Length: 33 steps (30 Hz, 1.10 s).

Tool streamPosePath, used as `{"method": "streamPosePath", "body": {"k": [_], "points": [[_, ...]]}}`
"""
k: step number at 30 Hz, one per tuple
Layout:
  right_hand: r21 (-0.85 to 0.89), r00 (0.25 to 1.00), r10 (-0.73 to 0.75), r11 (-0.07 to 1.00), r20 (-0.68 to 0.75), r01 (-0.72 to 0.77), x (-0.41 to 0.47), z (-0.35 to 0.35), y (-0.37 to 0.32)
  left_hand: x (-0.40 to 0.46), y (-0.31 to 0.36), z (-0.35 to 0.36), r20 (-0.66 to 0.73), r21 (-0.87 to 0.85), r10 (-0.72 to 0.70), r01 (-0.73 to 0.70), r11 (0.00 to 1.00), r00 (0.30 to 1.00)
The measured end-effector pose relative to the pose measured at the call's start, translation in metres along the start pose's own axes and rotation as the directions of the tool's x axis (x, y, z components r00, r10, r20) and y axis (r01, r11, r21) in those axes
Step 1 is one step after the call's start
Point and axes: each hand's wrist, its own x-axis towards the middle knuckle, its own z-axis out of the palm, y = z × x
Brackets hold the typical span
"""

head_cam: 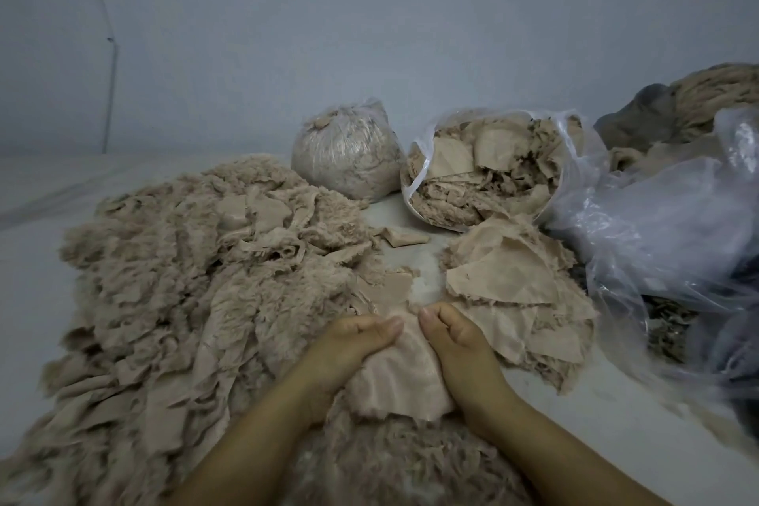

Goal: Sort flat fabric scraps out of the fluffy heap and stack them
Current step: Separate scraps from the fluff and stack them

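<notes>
Left hand (353, 341): fingers curled, thumb on top, pinching the left edge of a flat beige scrap (394, 378)
Right hand (456, 335): same deal — curled and gripping the scrap's right edge, thumb tip showing up top
Scrap in the hands: sits right between the two hands, low and centre, over the near edge of the fluffy stuff; smooth backing side faces up, fuzzy fringe along its bottom
Fluffy heap (185, 300): big tan pile of shaggy pieces spread over the left half of the white surface (37, 259), running down to the bottom of the view
Stack of flat scraps (517, 288): just right of the hands, several beige pieces lying overlapped, smooth side up, frayed edges
Loose small piece (400, 237): on the bare surface between the heap and the stack
Open clear bag (484, 173): behind the stack, stuffed with mixed scraps
Tied bag (347, 152): left of the open one, round and full, near the wall
Crumpled plastic (665, 226): far right — loose clear sheeting with darker fabric behind it
</notes>
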Motion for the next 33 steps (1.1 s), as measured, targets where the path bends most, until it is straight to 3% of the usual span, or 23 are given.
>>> {"method": "streamPosePath", "body": {"k": [4, 7, 9, 12, 15, 17, 20, 23, 25, 27, 30, 33], "points": [[-0.139, 0.999, -0.030, 0.990, 0.036, 0.035, 0.000, 0.002, -0.001, 0.003, -0.004, 0.011, -0.160, -0.024, 0.063, -0.068, 0.997, 0.985], [-0.314, 0.995, -0.014, 0.949, -0.102, -0.019, 0.010, -0.009, 0.002, 0.006, 0.000, 0.008, -0.245, -0.093, 0.045, -0.070, 0.993, 0.968], [-0.338, 0.984, -0.044, 0.941, -0.171, -0.016, 0.012, -0.016, 0.003, 0.005, 0.006, 0.002, -0.262, -0.139, 0.038, -0.077, 0.987, 0.964], [-0.195, 0.998, -0.028, 0.981, -0.056, 0.017, 0.008, -0.016, 0.002, 0.001, 0.008, -0.003, -0.185, -0.111, 0.022, -0.043, 0.993, 0.982], [-0.106, 0.995, -0.033, 0.993, 0.091, 0.043, 0.004, -0.005, 0.003, -0.004, 0.004, 0.007, -0.080, 0.096, 0.020, -0.012, 0.995, 0.997], [-0.040, 0.997, -0.067, 0.997, -0.043, 0.065, 0.008, -0.003, 0.003, -0.005, 0.004, 0.010, -0.097, 0.147, 0.056, -0.041, 0.988, 0.994], [0.154, 0.977, 0.048, 0.988, -0.209, -0.015, 0.015, -0.016, 0.000, -0.004, 0.011, 0.003, -0.155, 0.031, 0.069, -0.065, 0.997, 0.986], [0.263, 0.993, 0.120, 0.959, -0.023, -0.110, 0.009, -0.015, -0.002, -0.004, 0.011, 0.002, -0.147, -0.016, 0.099, -0.102, 0.995, 0.984], [0.200, 0.986, 0.115, 0.970, 0.117, -0.137, 0.002, -0.002, -0.002, -0.003, 0.007, 0.008, -0.124, 0.018, 0.142, -0.140, 0.990, 0.982], [0.185, 0.995, 0.078, 0.979, 0.063, -0.089, 0.001, 0.005, -0.003, -0.002, 0.002, 0.013, -0.117, 0.102, 0.194, -0.183, 0.978, 0.974], [0.204, 0.986, 0.033, 0.979, -0.162, 0.001, 0.007, -0.003, -0.008, -0.001, 0.001, 0.013, -0.137, 0.274, 0.246, -0.202, 0.940, 0.959], [0.173, 0.977, 0.003, 0.984, -0.213, 0.035, 0.011, -0.012, -0.009, 0.000, 0.003, 0.012, -0.173, 0.231, 0.267, -0.224, 0.947, 0.948]]}}
